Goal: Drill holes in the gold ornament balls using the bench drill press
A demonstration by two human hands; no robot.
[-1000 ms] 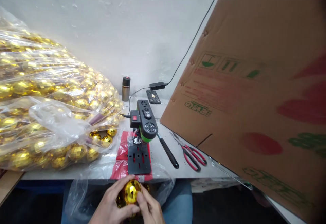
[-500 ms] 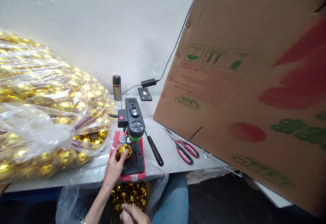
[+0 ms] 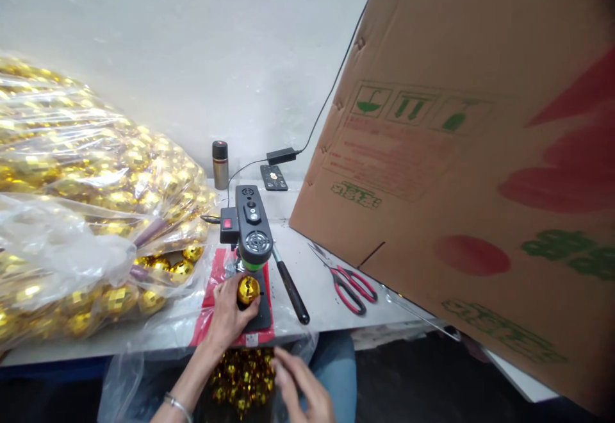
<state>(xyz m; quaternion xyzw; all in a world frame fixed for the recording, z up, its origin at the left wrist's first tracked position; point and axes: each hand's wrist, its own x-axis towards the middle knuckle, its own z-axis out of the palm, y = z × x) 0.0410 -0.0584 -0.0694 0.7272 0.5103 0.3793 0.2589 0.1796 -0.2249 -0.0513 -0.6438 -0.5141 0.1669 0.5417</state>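
My left hand (image 3: 228, 314) grips a shiny gold mirrored ball (image 3: 248, 289) between thumb and fingers. The ball sits over the dark base plate of a small black bench drill press (image 3: 253, 224), just below its green-ringed head. That press has a red switch and a black lever handle (image 3: 292, 291) angled out to the right. Low in the view, my right hand (image 3: 302, 388) hovers above the lap, its fingers stretched out and slightly blurred, with nothing visible in them. Beneath the hands, a clear plastic bag (image 3: 139, 372) holds many gold balls (image 3: 243, 378).
A large clear bag (image 3: 96, 243) of gold balls fills the left of the table. Red-handled scissors (image 3: 350, 288) lie right of the press, beside a big cardboard box (image 3: 408, 186). Behind stand a flask (image 3: 220, 166), a phone (image 3: 273, 178) and a power adapter (image 3: 282, 156).
My left hand has shifted slightly right with the gold ball, and its thumb now lies lower along the ball's near side. My right hand has moved up and right, and its fingers have straightened.
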